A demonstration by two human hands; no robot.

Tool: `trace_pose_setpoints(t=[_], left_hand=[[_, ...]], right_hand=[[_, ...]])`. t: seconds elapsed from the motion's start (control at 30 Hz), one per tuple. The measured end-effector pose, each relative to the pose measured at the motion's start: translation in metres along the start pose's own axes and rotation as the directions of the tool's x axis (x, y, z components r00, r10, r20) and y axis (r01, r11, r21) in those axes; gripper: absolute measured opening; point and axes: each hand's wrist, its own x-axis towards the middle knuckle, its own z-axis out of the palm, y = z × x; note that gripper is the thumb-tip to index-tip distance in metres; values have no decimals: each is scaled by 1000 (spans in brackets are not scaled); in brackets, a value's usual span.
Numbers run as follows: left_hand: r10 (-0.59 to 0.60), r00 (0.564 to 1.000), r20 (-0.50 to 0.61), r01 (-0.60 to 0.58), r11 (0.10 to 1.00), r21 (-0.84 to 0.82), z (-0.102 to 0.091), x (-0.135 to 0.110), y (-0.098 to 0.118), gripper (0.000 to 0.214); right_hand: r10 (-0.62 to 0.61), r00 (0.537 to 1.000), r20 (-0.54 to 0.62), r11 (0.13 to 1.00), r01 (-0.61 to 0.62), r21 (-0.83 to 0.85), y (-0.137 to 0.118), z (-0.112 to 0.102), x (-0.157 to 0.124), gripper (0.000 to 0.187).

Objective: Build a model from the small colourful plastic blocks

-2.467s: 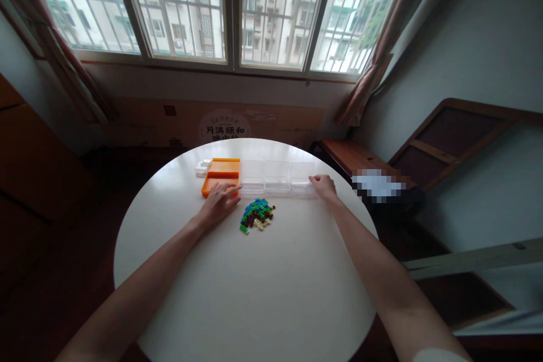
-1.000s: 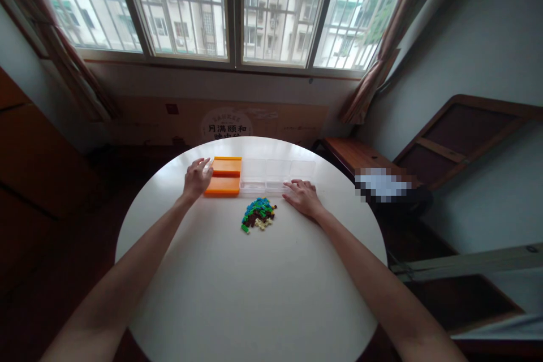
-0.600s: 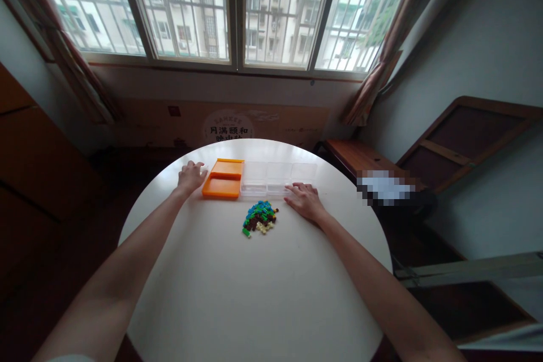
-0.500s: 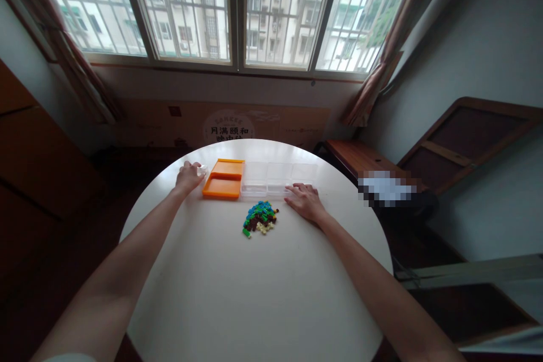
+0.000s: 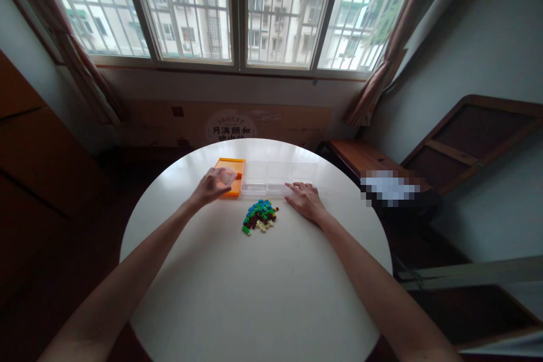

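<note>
A pile of bricks (image 5: 258, 216) lies on a round white table (image 5: 254, 294). The bricks are blue, green, brown and pale yellow, all in one heap.

Far to the left of the bricks, and way behind them, a curtain (image 5: 85, 79) hangs by the wall.

The left hand (image 5: 210, 188) is to the left of the bricks and a bit behind them. Its fingers are curled. It pinches a little box (image 5: 227, 176) between the thumb and the fingers. The little box is clear, and it is up off the table.

An orange tray (image 5: 236, 185) sits behind the bricks, a bit to the left. The left hand and the little box are in front of the tray and hide part of it.

Right behind the bricks stand three clear boxes (image 5: 278, 175) in a row, side by side. The left one is just beside the tray. Much farther behind the bricks is a big window (image 5: 237, 11) with bars.

The right hand (image 5: 306, 201) is just to the right of the bricks. It lies flat on the table, palm down, with the fingers a little spread. It holds nothing. Its fingertips reach the clear boxes, but I cannot tell if they touch. It does not touch the bricks.

Far to the right of the bricks, off the table, is a brown bench (image 5: 352, 158).
</note>
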Motion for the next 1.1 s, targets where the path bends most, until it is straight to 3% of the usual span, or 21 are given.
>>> trace_pose_setpoints(t=[0.1, 0.27, 0.43, 0.6, 0.83, 1.1], left_hand=[[178, 980, 89, -178, 984, -13, 12, -16, 21, 48], [136, 976, 173, -150, 986, 72, 25, -25, 32, 57], [136, 982, 131, -134, 991, -24, 39, -31, 33, 53], [148, 984, 103, -142, 988, -63, 43, -33, 26, 54], [109, 990, 86, -108, 994, -23, 30, -29, 1, 53], [134, 990, 32, -131, 987, -89, 26, -28, -13, 53]], right_hand=[[-13, 1000, 10, 1000, 13, 2, -1, -2, -1, 50], [-23, 999, 45, 999, 25, -44, -3, -5, -3, 49], [-38, 997, 63, 998, 42, -53, -7, -5, -3, 48], [-33, 995, 94, 997, 39, -61, -10, -2, 8, 48], [-65, 988, 138, 997, 70, -34, -34, 2, 38, 48], [-50, 999, -21, 997, 51, 61, -44, 14, 39, 54]])
